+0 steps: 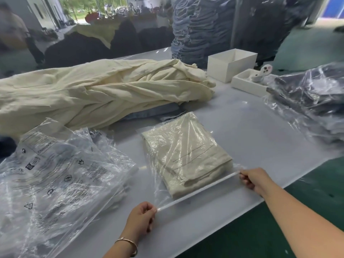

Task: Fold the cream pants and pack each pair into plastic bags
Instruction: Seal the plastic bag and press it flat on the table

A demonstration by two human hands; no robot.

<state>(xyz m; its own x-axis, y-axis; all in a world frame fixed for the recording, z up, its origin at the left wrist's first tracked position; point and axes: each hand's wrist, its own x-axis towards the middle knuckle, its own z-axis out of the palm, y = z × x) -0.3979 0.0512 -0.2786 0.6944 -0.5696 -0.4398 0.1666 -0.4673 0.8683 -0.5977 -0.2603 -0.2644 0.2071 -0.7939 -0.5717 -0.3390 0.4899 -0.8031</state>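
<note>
Both hands pinch bag's seal strip [197,191]: L hand [142,216] near end, R hand [256,180] far end; folded pants [186,155] lie just beyond.

Folded pants [186,155]: cream, with a few thin dark stitch lines, inside a clear bag [163,181] with a white seal strip [197,190]. Loose pants pile [96,92]: same cream, plain. Under it, a bit of blue denim [158,111]. Bag stack [55,175] on the left: clear, black printed warning text and symbols. Packed clothes [312,94] on the right: dark navy under clear plastic. Table [251,127]: pale grey. Boxes [229,65]: white. Floor [279,229]: dark green. Bracelet [130,243]: silver.
</note>
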